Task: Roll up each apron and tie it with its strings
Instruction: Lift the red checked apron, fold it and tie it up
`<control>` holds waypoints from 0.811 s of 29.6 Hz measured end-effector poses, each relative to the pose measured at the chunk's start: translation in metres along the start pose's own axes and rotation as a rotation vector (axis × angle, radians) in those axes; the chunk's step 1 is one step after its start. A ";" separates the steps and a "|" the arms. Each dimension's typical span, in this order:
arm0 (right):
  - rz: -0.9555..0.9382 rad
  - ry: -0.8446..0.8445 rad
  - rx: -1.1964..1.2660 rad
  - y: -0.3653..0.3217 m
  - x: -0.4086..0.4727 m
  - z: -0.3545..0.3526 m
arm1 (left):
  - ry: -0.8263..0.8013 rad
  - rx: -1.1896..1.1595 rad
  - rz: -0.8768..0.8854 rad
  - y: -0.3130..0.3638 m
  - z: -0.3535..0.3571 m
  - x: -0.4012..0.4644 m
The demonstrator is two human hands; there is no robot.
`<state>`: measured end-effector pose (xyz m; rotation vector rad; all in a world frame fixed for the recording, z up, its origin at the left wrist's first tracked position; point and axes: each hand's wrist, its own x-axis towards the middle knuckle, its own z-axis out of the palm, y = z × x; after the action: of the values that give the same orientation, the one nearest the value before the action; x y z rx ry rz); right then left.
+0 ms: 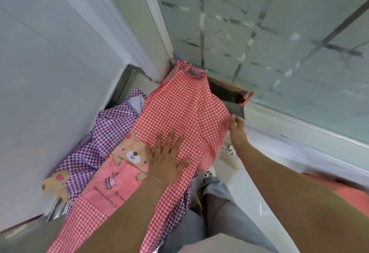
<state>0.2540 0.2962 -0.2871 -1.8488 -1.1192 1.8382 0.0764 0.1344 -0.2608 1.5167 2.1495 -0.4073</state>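
We are spreading the red apron (179,109) over the purple apron (103,131): left hand (167,158) pressing, fingers splayed; right hand (236,131) pinching its three-o'clock edge. Next, probably rolling.

The red gingham apron (179,113) covers most of the purple gingham apron (103,139) beneath it and hides nearly all of the metal surface (127,77) they lie on, while its lower end runs off the bottom edge. The left hand (166,156) lies flat over part of the bear pocket (127,164), whose small printed writing is too blurred to read. The right hand (236,131) holds the apron's right edge, but its fingertips are tucked behind the cloth, so the grip cannot be made out.
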 end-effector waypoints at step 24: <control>-0.092 -0.354 -0.685 -0.060 -0.115 0.033 | 0.349 -1.241 -0.247 0.000 -0.065 -0.081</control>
<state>0.2185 0.2452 -0.1683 -1.7584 -2.1356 1.9222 0.0848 0.1021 -0.1629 0.6060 2.0833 1.0229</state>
